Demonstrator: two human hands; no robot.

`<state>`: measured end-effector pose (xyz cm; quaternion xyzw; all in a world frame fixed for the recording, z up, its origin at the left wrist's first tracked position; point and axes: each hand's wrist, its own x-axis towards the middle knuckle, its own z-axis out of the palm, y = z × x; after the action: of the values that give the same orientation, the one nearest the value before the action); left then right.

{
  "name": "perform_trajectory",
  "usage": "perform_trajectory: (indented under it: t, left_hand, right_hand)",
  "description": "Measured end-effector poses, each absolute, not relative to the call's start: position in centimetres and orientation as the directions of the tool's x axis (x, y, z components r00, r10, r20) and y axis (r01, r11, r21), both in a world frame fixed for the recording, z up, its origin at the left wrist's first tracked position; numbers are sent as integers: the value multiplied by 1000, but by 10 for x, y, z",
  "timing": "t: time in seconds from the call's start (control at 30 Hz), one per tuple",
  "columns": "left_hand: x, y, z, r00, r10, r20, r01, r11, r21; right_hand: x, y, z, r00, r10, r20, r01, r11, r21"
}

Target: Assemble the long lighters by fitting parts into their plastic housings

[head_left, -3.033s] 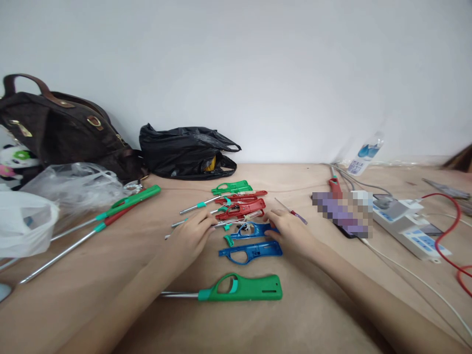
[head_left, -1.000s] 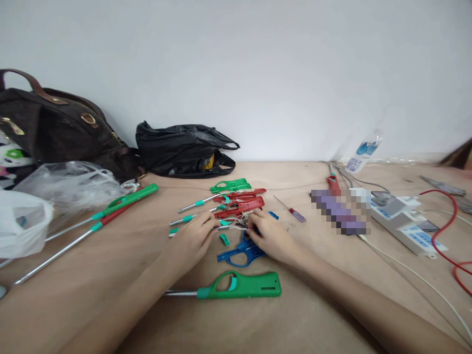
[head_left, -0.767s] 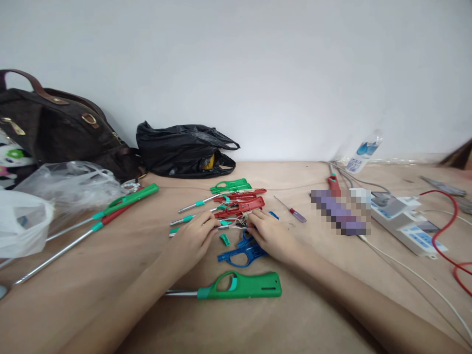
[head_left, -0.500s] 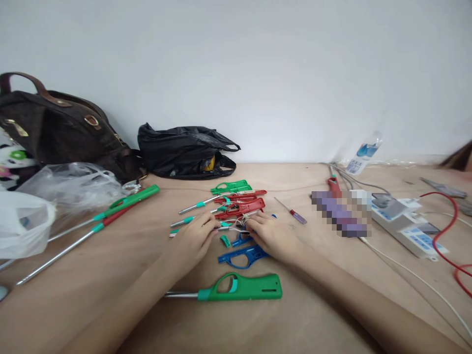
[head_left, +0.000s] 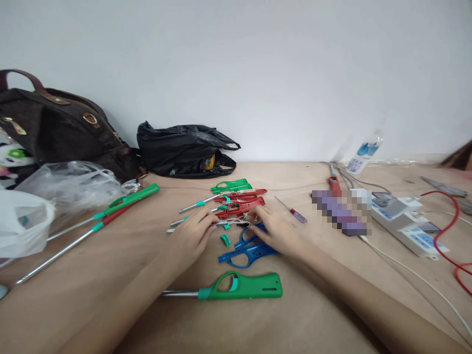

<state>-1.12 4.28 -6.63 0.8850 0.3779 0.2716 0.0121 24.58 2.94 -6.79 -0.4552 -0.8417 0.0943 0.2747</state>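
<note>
My left hand [head_left: 191, 235] rests on the table with its fingers pinched on the thin metal tube and wires [head_left: 230, 222] of an opened lighter. My right hand [head_left: 278, 230] meets it from the right, fingers closed on the same wired insides. Just below them lie two blue handle shells [head_left: 246, 250], one crossed over the other, and a small teal trigger piece [head_left: 224, 239]. Behind the hands lie red shells [head_left: 241, 206] and a green shell [head_left: 230, 186]. A whole green lighter [head_left: 241, 287] lies nearest me.
Long green and red lighters [head_left: 121, 202] lie at the left beside clear plastic bags [head_left: 70, 184]. A brown handbag [head_left: 55, 128] and black bag [head_left: 184, 147] stand at the wall. A small screwdriver [head_left: 292, 210], power strip [head_left: 409, 219], cables and bottle [head_left: 365, 150] are at the right.
Both hands shifted slightly away from me toward the red shells with the wired insides. The upper blue shell has swung to lie crossed over the lower one.
</note>
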Motion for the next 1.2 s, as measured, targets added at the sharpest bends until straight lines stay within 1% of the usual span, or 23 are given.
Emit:
perform_trajectory:
  t: [0.07, 0.2, 0.3, 0.7, 0.8, 0.9, 0.97, 1.07, 1.13, 1.2]
  left_hand:
    - [-12, 43, -67, 553, 672, 492, 658, -715, 237]
    - [-12, 43, -65, 553, 665, 501, 637, -726, 260]
    - [-10, 41, -62, 548, 659, 515, 627, -732, 268]
    - [-5, 34, -56, 556, 634, 537, 606, -752, 261]
    - [-5, 32, -51, 544, 637, 546, 604, -749, 273]
    - [-6, 30, -41, 550, 651, 523, 578, -749, 324]
    - [-7, 28, -32, 603, 664, 443, 544, -748, 380]
    - [-5, 24, -21, 698, 670, 254, 509, -713, 482]
    - [-3, 21, -18, 735, 660, 156, 504, -686, 525]
    - [-1, 19, -19, 754, 652, 76, 513, -657, 553]
  right_hand:
    - [248, 33, -70, -424, 821, 382, 735, 558, -385]
    - [251, 41, -78, -408, 802, 437, 828, 526, -193]
    - [253, 46, -84, -426, 791, 439, 852, 514, -99]
    - [250, 48, -86, -473, 755, 454, 865, 495, 78]
    - [254, 49, -82, -477, 744, 468, 856, 514, 55]
    - [264, 44, -71, -504, 724, 471, 803, 593, -52]
    - [271, 36, -62, -547, 718, 431, 739, 656, -154]
    - [279, 23, -52, -613, 726, 312, 679, 686, -263]
    - [282, 16, -48, -631, 736, 245, 678, 677, -287]
    - [284, 12, -47, -645, 741, 185, 687, 669, -283]
